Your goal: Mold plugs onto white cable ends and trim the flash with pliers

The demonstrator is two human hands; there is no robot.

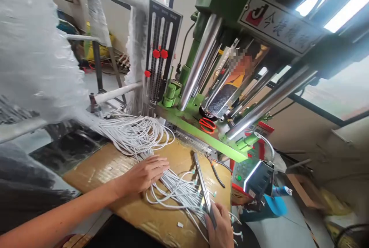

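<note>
On the nameplate [278,21], Chinese lettering [288,29]; left fingers [157,163] open, right fingers [221,217] gripping metal strip [203,186].

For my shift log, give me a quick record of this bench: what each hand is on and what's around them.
Left hand: lying flat on white cables
Right hand: gripping a slim metal tool, exact kind unclear
Work surface: cardboard sheet
Nearby tools: black-handled pliers; red-handled scissors on the green machine bed
Machine: green press with chrome columns
Left of bench: bubble wrap
</note>
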